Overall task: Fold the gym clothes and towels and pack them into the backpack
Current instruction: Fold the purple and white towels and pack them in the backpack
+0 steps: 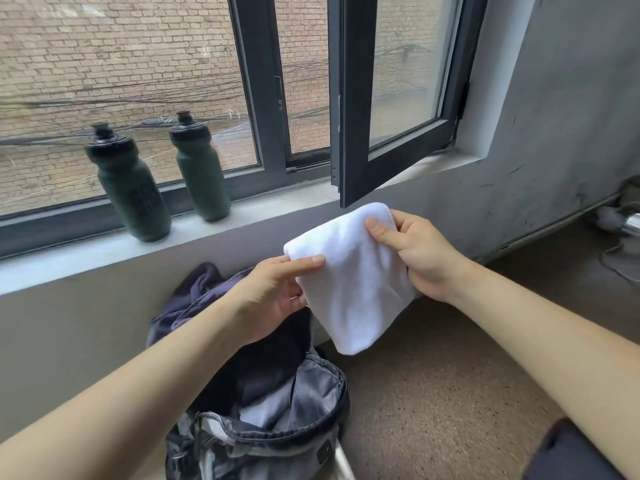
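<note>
A folded white towel [353, 282] hangs in the air in front of the window sill, held by both hands. My left hand [273, 296] pinches its left edge and my right hand [415, 254] grips its upper right corner. Below the towel stands a dark denim-like backpack [311, 386] with its main compartment unzipped and gaping. Inside it I see dark fabric and a bit of white cloth [259, 414]. The towel's lower end hangs just above and to the right of the backpack's opening.
Two dark green sports bottles [130, 188] [201, 168] stand on the window sill [242, 220]. An open window sash [353, 133] juts inward above the towel. Speckled brown floor [433, 393] lies to the right; a dark item [568, 452] sits at the bottom right corner.
</note>
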Tool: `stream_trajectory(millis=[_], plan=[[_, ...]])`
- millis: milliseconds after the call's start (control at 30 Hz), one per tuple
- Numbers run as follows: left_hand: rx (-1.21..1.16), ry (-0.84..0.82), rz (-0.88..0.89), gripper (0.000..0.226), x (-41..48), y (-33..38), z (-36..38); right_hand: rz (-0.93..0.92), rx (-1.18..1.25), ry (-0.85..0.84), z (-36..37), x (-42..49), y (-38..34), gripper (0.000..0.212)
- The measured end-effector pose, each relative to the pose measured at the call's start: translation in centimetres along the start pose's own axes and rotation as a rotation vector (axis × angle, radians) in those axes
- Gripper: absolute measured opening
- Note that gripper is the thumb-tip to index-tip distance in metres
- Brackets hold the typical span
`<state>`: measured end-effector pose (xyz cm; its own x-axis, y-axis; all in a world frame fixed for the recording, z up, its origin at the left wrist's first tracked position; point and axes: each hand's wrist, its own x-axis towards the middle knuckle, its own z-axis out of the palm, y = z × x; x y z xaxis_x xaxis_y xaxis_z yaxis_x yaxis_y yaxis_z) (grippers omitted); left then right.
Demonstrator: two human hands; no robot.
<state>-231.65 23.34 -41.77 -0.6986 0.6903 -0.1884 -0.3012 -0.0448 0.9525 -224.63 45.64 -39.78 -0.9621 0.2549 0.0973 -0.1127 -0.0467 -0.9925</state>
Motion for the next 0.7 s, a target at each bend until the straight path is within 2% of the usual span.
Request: stream_trajectory(millis=[133,233,367,433,500,600,633,700], plan=[[0.063,0.084,0.03,0.057,0.4,0.1,-0.6,-0.002,-0.034,0.021,-0.2,0.0,0.3,0.03],[0.072,0.223,0.097,0.06,0.4,0.2,-0.4,-0.009,-0.134,0.069,-0.1,0.0,0.6,0.037],[0.186,0.487,0.327,0.063,0.2,-0.1,0.1,-0.014,-0.21,0.174,0.5,-0.2,1.0,0.066],[0.302,0.561,0.449,0.066,0.3,0.1,-0.3,-0.032,-0.222,0.203,0.8,-0.1,1.1,0.069],[0.317,0.522,0.472,0.058,0.1,0.7,-0.4,-0.035,-0.188,0.191,0.9,0.0,0.9,0.072],[0.214,0.409,0.422,0.056,-0.4,1.0,-0.3,0.007,-0.097,0.107,0.9,0.3,0.3,0.106],[0.185,0.366,0.428,0.051,-0.6,1.0,-0.3,0.022,-0.065,0.083,0.8,0.3,0.2,0.109],[0.118,0.28,0.445,0.038,-0.8,1.0,-0.3,0.035,-0.009,0.038,0.4,0.5,0.5,0.097]])
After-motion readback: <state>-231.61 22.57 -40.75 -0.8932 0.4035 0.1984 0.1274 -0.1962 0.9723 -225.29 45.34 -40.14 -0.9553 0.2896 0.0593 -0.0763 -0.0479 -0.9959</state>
